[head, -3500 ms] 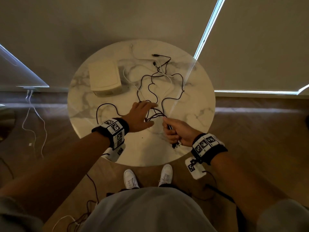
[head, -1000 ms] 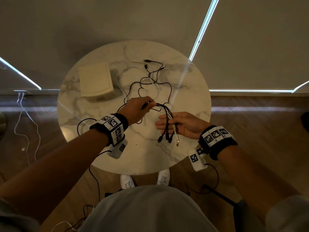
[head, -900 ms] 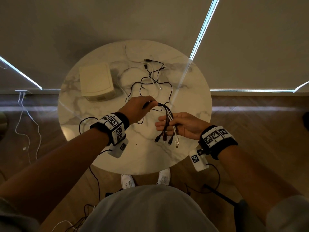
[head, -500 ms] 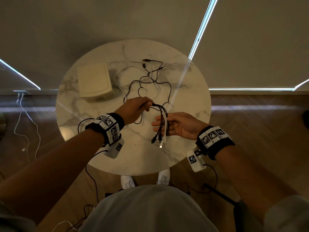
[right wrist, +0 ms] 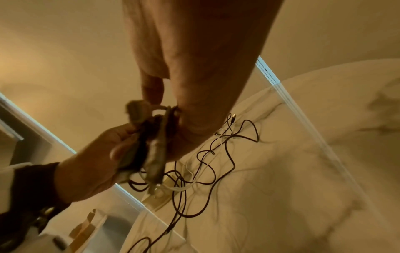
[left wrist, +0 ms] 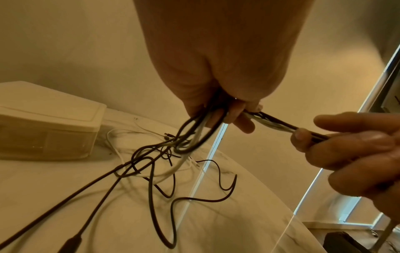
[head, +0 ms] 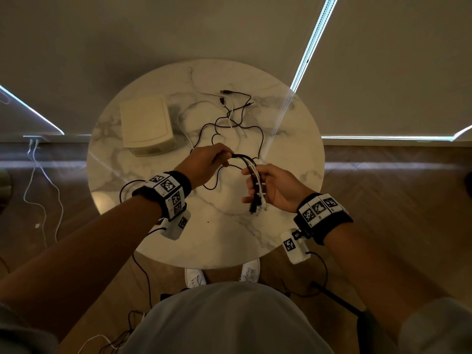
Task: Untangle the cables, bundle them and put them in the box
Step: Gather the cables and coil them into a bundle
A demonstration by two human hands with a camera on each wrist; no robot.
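Several black and white cables [head: 231,121] lie tangled on the round marble table [head: 293,180]. My left hand [head: 226,159] pinches the gathered strands just above the table; in the left wrist view its fingers [left wrist: 229,113] curl round them. The bundle arcs over into my right hand [head: 251,185], which grips the cable ends [head: 258,198], plugs hanging down below the palm. In the right wrist view the plug ends [right wrist: 155,154] look blurred in front of the left hand [right wrist: 93,162]. A closed cream box [head: 146,125] sits at the table's back left, lid on.
Loose cable tails [left wrist: 194,198] trail across the tabletop toward the far edge. White cords [head: 38,190] lie on the wooden floor at left. My white shoes [head: 195,277] stand under the near table edge. A curtain hangs behind the table.
My right hand's fingers have curled round the plug ends that lay across its open fingers. Both hands have risen and drawn closer, and the strands between them now form a short arc.
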